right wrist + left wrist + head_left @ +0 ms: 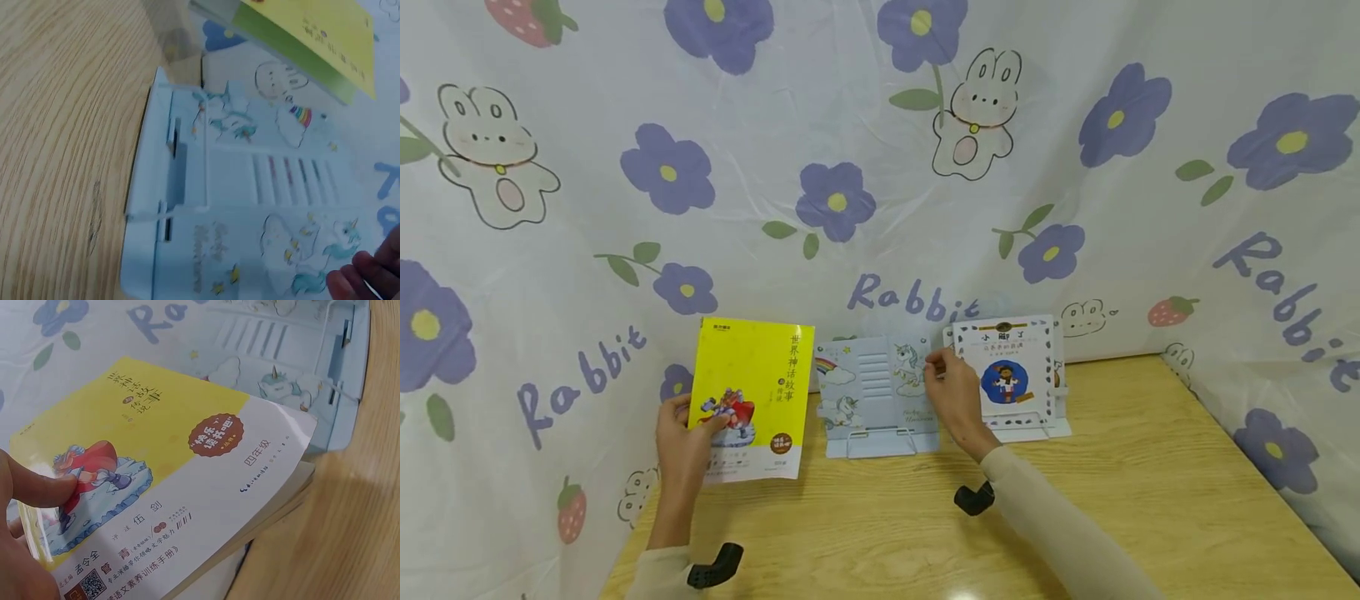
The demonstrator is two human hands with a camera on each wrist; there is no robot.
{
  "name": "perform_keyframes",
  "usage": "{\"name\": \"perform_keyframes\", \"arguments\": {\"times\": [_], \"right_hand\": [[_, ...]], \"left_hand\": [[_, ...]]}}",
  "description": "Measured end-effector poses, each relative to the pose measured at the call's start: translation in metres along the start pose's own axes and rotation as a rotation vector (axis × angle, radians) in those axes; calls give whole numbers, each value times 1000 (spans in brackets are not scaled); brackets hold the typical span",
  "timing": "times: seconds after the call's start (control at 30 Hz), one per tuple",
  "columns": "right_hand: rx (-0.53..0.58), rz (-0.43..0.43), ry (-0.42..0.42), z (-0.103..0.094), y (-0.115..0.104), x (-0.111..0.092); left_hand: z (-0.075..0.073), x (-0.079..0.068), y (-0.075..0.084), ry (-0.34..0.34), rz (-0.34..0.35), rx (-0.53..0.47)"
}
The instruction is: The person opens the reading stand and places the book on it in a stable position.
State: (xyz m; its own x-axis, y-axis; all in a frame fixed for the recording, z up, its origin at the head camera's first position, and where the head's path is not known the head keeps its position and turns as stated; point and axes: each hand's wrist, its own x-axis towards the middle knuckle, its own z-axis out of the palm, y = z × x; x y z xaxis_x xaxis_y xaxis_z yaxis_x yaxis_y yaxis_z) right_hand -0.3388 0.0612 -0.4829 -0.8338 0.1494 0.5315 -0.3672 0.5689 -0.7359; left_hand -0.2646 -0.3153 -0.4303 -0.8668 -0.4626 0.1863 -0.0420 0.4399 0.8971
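On the left in the head view, a yellow paperback book with Chinese characters on its cover is held up by my left hand. The thumb lies across the cover picture while the other fingers go behind the book. A light blue book stand printed with unicorns and a rainbow stands in the middle, its clear page holder along the lower lip. My right hand is at the stand's right edge, fingers loosely bent; its fingertips overlap the unicorn panel in the right wrist view.
To the right, a white picture book stands on a second book stand. Both stands are near the back of the wooden table, close to a rabbit-and-flower printed cloth. Black wrist pieces stick out by both wrists.
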Motion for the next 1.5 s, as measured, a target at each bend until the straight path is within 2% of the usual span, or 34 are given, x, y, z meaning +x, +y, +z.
{"name": "perform_keyframes", "arguments": {"times": [0.1, 0.3, 0.47, 0.67, 0.77, 0.9, 1.07, 1.27, 1.5], "right_hand": [[31, -26, -61, 0, -12, -3], [110, -61, -300, 1, -34, -9], [140, -73, -450, 4, -43, -10], [272, -18, -663, 4, -49, -11], [327, 16, -724, 5, -49, -10], [385, 47, -737, 6, -46, -10], [429, 17, -660, 2, -41, -9], [373, -26, -549, -6, -39, -6], [314, -50, -430, -10, -33, 2]], "left_hand": [[4, -2, 10, -13, 33, -42], [15, -8, 29, -56, 65, -111], [27, -11, 42, -86, 88, -176], [43, -16, 56, -110, 116, -260], [52, -19, 63, -128, 122, -307], [64, -24, 69, -146, 128, -376], [77, -27, 73, -158, 139, -437], [89, -26, 73, -176, 143, -464], [103, -21, 70, -174, 192, -498]]}}
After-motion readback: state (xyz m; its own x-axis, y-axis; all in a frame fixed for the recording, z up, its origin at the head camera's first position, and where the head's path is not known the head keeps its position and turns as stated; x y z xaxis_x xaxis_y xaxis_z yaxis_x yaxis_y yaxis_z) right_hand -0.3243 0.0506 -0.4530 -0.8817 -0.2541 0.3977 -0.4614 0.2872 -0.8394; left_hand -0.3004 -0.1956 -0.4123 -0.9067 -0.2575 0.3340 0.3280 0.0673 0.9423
